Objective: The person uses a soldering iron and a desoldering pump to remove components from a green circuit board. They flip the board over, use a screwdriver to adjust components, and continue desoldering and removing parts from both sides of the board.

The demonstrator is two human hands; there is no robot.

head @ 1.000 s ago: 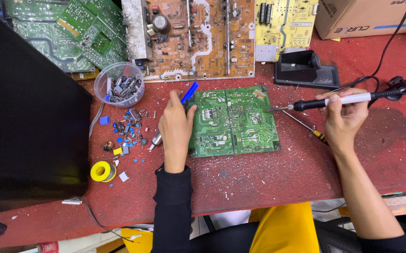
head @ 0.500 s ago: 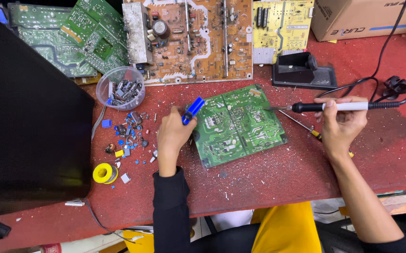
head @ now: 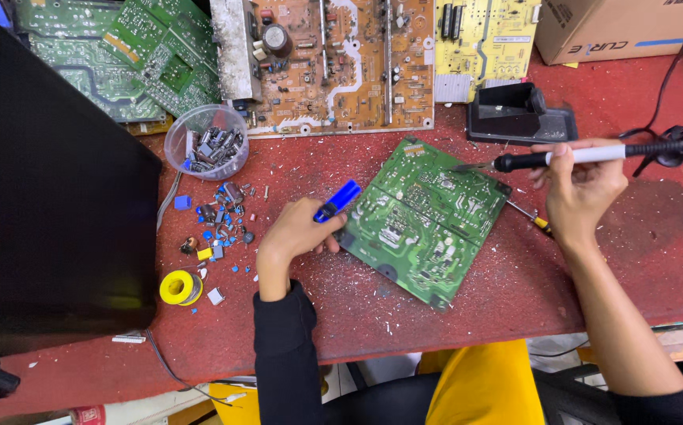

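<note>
Head view: left hand (head: 298, 232) gripping blue tool (head: 338, 201), right hand (head: 577, 189) clutching soldering iron (head: 593, 155) above green board (head: 424, 220).

Green circuit board (head: 424, 222) with pale silver traces, lying on a red table (head: 467, 315) speckled with white flecks. Blue tool (head: 338, 200) in the left hand (head: 298, 234). Soldering iron (head: 593, 154) with black grip and white barrel. Brown board (head: 341, 63); yellow board (head: 483, 39); yellow solder spool (head: 179, 286); black stand (head: 518, 114); black sleeve (head: 286, 354).
</note>
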